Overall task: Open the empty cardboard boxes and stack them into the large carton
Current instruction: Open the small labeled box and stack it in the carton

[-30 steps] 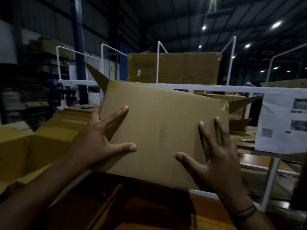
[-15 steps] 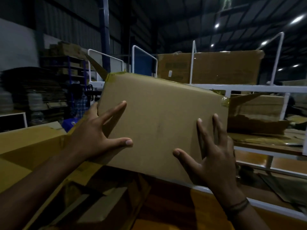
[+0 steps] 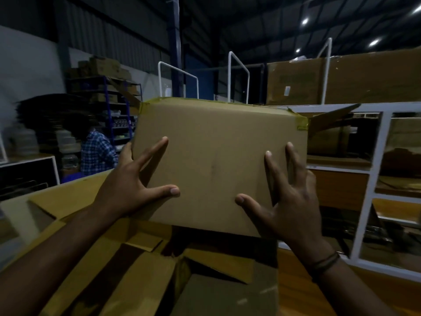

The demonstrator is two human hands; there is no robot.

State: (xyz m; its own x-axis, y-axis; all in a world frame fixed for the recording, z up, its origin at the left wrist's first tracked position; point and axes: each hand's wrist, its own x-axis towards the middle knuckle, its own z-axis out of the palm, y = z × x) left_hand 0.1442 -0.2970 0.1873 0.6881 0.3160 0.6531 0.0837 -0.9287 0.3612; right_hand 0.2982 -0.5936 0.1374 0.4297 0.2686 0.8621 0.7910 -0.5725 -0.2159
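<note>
The large carton (image 3: 75, 201), smooth brown corrugated board with its flaps splaying outward, is sitting open at the near edge, with angular smaller boxes (image 3: 218, 263) lying inside. Above it the cardboard box (image 3: 216, 167) is hanging in mid-air, matte and flat-faced, with glossy yellowish tape (image 3: 301, 123) wrapping its far corners. The left hand (image 3: 134, 185) and right hand (image 3: 289, 201) are pressing its sides, fingers splayed straight. A thin dark band (image 3: 324, 262) is circling the right wrist.
</note>
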